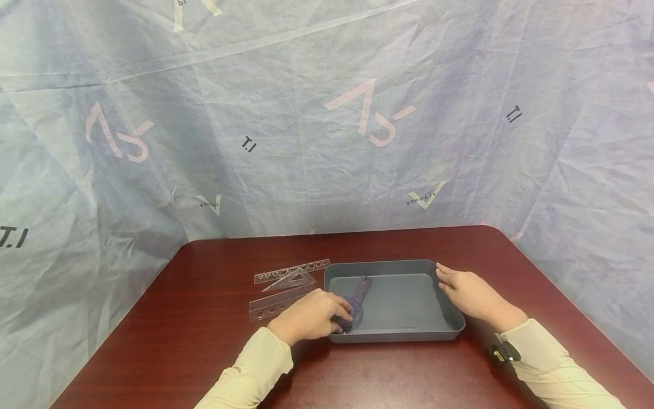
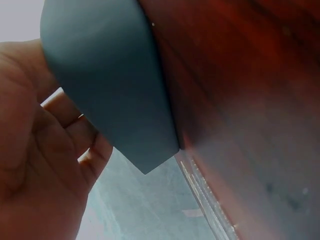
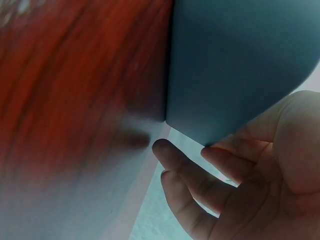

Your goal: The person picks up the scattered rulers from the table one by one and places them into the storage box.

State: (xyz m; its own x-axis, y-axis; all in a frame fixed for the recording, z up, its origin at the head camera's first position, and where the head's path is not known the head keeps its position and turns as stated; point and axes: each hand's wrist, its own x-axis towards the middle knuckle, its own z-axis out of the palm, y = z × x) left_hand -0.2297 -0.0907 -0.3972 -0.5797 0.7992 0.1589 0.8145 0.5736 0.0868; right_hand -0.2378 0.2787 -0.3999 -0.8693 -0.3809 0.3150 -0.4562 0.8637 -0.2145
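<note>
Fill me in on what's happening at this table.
A person is working with both hands at a gray tray. The left hand reaches over the tray's left side, fingertips at a purple measuring tool lying inside; whether it grips the tool is hard to tell. The right hand holds the tray's right rim. Two clear rulers and a clear set square lie on the table, left of the tray.

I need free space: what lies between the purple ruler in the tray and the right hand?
Only bare gray tray lies between the purple ruler and the right hand, as the head view shows.
</note>
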